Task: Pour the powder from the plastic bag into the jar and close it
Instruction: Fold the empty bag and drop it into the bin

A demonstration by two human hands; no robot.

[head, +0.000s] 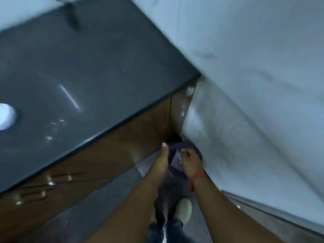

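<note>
Frame blurred; both hands reach down past the dark counter (78,67) edge over a dark bin (185,151) by the wall. Right hand (190,162) grip pinches the clear plastic bag (176,159) above the bin; left hand (162,161) grip released, fingers straight beside the bag.

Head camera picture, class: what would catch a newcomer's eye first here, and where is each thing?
First, the two bare forearms reaching down the middle, where the left hand and the right hand meet over a dark bin by the wall, a clear plastic bag between them. Then the glossy dark countertop filling the upper left.
</note>
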